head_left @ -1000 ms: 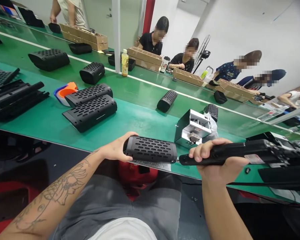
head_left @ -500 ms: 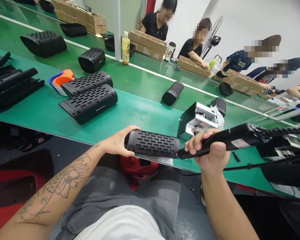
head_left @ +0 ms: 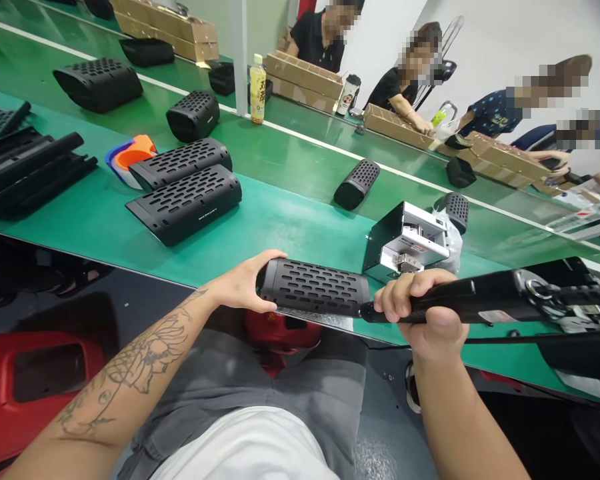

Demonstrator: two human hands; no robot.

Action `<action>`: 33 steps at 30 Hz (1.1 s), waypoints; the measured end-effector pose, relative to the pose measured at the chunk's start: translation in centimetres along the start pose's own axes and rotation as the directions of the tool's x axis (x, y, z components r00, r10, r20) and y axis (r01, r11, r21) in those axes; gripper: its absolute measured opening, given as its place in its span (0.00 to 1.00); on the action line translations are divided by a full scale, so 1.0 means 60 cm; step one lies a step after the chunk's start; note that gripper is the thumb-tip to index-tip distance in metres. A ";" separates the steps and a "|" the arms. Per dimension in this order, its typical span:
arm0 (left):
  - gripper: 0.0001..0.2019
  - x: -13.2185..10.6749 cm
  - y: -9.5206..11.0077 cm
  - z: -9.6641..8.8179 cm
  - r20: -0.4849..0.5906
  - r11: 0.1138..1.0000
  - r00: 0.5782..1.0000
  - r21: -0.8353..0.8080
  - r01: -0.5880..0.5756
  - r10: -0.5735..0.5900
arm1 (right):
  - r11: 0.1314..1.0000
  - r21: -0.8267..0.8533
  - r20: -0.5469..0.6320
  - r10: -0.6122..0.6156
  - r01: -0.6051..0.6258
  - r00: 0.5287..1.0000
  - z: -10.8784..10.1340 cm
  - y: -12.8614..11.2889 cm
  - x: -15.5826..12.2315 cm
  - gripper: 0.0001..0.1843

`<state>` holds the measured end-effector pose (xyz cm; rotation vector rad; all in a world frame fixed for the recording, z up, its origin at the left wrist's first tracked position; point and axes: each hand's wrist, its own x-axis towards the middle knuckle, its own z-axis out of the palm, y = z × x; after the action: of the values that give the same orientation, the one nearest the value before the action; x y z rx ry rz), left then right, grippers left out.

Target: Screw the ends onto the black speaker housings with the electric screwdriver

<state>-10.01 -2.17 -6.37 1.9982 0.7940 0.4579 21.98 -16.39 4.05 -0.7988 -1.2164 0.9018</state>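
My left hand (head_left: 245,285) grips the left end of a black perforated speaker shell (head_left: 314,288), held level at the near edge of the green conveyor belt (head_left: 290,230). My right hand (head_left: 423,312) is wrapped round a black electric screwdriver (head_left: 485,300), its tip touching the shell's right end. A cable runs off the tool to the right.
Two long black shells (head_left: 185,190) lie left of centre beside an orange and blue tape roll (head_left: 128,155). A metal screw feeder box (head_left: 407,241) stands just behind my right hand. More shells dot the belt. Several people sit at cardboard trays (head_left: 304,75) across the line.
The view shifted slightly. The screwdriver tilted up and came back to level, its tip staying at the shell's right end. My left hand kept its hold.
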 end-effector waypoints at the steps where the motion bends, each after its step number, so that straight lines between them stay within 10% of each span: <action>1: 0.54 -0.001 0.001 0.001 -0.002 1.000 1.000 0.000 0.004 -0.004 | 1.000 -0.006 0.003 0.002 -0.002 1.000 0.001 -0.001 -0.002 0.20; 8: 0.55 -0.004 0.006 0.023 -0.049 1.000 0.999 -0.015 0.012 -0.013 | 0.987 -0.123 -0.142 -0.120 0.103 0.982 -0.029 -0.034 0.029 0.24; 13: 0.55 -0.001 0.012 0.052 -0.080 1.000 0.997 -0.017 -0.021 0.020 | 0.866 -0.421 -0.438 -0.454 0.270 0.776 -0.122 -0.020 0.115 0.17; 20: 0.62 -0.004 -0.010 0.087 -0.147 0.987 0.976 -0.009 -0.161 0.158 | 0.887 -0.398 -0.435 -0.408 0.234 0.803 -0.182 0.027 0.118 0.16; 26: 0.64 -0.003 -0.015 0.090 -0.163 0.987 0.975 -0.013 -0.157 0.153 | 0.923 -0.327 -0.441 -0.338 0.202 0.832 -0.091 -0.042 0.072 0.17; 33: 0.61 -0.002 -0.014 0.091 -0.179 0.988 0.973 -0.037 -0.152 0.143 | 0.990 -0.048 -0.118 -0.140 0.135 0.983 0.064 -0.041 0.030 0.25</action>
<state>-7.16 -5.32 -9.95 1.9974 0.7356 0.7422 18.74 -15.70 7.69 -0.7796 -1.1707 0.7084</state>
